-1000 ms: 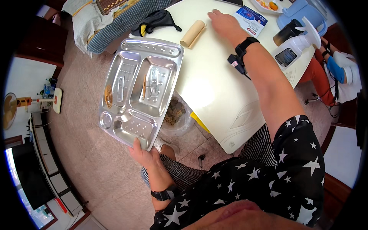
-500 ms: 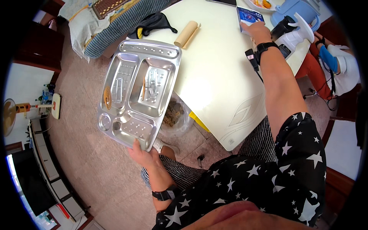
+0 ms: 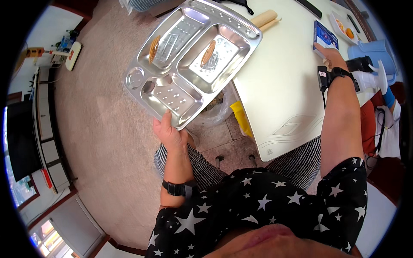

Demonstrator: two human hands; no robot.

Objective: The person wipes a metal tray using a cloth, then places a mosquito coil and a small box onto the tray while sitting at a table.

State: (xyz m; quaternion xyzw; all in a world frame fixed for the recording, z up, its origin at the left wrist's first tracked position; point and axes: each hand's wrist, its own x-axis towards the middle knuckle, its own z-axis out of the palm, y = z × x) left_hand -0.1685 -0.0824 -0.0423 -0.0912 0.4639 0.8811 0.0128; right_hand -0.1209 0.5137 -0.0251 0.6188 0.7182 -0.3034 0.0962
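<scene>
A: Big picture first: your white tabletop [image 3: 275, 90] fills the right side, and that steel compartment tray [image 3: 193, 60] hangs out past its near-left edge, over the floor [image 3: 99, 142].

B: Your left hand [image 3: 170, 131] has it by the near corner, fingers closed on the rim, thumb on top. The tray's long axis runs away from you, up and right toward the tabletop.

A: And your right hand [image 3: 329, 53]? Far across, well apart from the tray, fingers resting on a small blue packet [image 3: 325, 36] lying on the tabletop.

B: Gripping it or only touching, you can't tell; the fingertips are hidden.

A: Two small brown pieces [image 3: 208, 53] lie in the tray's far compartments, too small to identify.
</scene>
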